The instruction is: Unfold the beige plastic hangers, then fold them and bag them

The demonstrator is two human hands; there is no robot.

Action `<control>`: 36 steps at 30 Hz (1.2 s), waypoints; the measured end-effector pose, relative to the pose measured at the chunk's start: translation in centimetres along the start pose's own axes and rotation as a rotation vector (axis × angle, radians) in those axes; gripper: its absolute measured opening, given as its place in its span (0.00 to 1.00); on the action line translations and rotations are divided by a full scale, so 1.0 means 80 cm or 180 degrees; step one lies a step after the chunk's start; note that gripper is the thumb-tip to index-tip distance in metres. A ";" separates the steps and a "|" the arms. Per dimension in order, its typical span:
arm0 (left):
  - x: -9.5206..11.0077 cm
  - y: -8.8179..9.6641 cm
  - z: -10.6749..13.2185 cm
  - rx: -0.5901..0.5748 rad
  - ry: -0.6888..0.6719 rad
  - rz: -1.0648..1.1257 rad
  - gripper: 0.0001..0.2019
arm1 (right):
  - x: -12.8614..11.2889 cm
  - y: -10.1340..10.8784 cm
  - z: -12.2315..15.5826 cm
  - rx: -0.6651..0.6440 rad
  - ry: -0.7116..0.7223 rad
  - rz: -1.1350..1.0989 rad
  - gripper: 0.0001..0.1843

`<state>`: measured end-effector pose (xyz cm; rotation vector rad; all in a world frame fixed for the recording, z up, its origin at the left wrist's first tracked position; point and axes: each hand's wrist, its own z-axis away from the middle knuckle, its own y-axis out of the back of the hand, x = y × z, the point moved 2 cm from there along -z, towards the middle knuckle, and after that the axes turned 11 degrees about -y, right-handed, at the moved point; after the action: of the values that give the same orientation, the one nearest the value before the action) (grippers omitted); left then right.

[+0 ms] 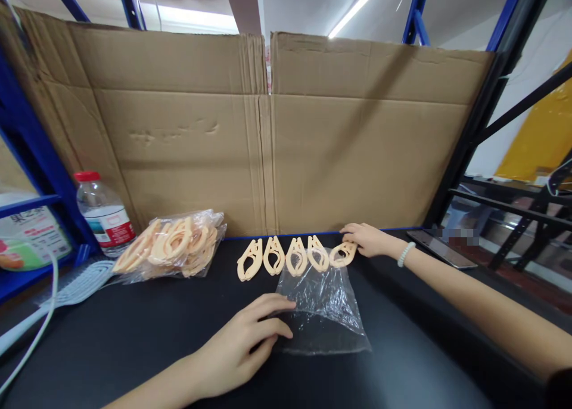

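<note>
Several peach-coloured plastic clothes clips (296,257) lie in a row across the black table. At the right end of that row, my right hand (364,239) has its fingers closed on the handle end of one clothes clip (343,255), which lies slanted. A flat clear plastic bag (325,304) spreads in front of the row, its far edge reaching the clips. My left hand (252,337) is at the bag's left edge, fingers apart and slightly bent, fingertips touching or just over the plastic. Nothing shows in its grasp.
At left lies a clear bag packed with similar clips (179,245). Beside it are a bottle with a red cap (105,215) and a light-blue brush-like paddle (83,284). A phone (440,248) rests at far right. Cardboard (187,141) walls off the back.
</note>
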<state>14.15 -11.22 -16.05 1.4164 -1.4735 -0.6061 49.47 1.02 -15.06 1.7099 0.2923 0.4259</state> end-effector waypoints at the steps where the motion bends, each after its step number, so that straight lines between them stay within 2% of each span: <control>1: 0.001 -0.001 0.002 -0.0077 -0.0011 -0.0093 0.18 | 0.002 0.004 0.013 -0.0043 -0.0025 -0.0047 0.18; 6: 0.013 -0.007 0.010 -0.0235 -0.0015 -0.0437 0.22 | -0.007 0.006 0.096 -0.0007 -0.0224 -0.0294 0.18; 8: 0.018 -0.009 0.011 -0.0258 0.0028 -0.0502 0.24 | -0.014 0.001 0.127 0.0308 -0.0323 -0.0497 0.18; 11: 0.024 -0.011 0.010 -0.0342 0.0039 -0.0557 0.26 | -0.026 0.004 0.164 0.1052 -0.0416 -0.0886 0.14; 14: 0.025 -0.014 0.011 -0.0315 0.0049 -0.0599 0.27 | -0.049 0.028 0.185 0.1723 -0.0517 -0.1091 0.09; 18: 0.024 -0.019 0.013 -0.0295 -0.0005 -0.0651 0.33 | -0.109 0.088 0.200 0.2425 -0.0626 -0.1152 0.06; 19: 0.023 -0.020 0.013 -0.0297 -0.0009 -0.0658 0.35 | -0.129 0.102 0.203 0.2457 -0.0552 -0.1117 0.06; 21: 0.022 -0.022 0.014 -0.0315 0.0000 -0.0658 0.38 | -0.173 0.125 0.206 0.2380 -0.0104 -0.0948 0.07; 23: 0.022 -0.023 0.014 -0.0331 0.0025 -0.0660 0.39 | -0.215 0.137 0.204 0.2123 0.0347 -0.0839 0.11; 25: 0.022 -0.024 0.014 -0.0320 0.0049 -0.0675 0.40 | -0.252 0.133 0.196 0.1702 0.0834 -0.0585 0.14; 27: 0.021 -0.024 0.014 -0.0282 0.0046 -0.0680 0.40 | -0.280 0.118 0.183 0.1314 0.1160 -0.0204 0.11; 31: 0.022 -0.025 0.014 -0.0290 -0.0025 -0.0629 0.41 | -0.308 0.081 0.157 0.1753 0.1353 0.0472 0.07; 36: 0.024 -0.024 0.014 -0.0307 -0.0039 -0.0628 0.45 | -0.311 0.054 0.130 0.1432 0.0865 0.0752 0.05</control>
<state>14.31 -13.73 -17.58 1.4946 -1.3050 -0.7992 31.51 -19.53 -15.25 2.1382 0.4067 0.8178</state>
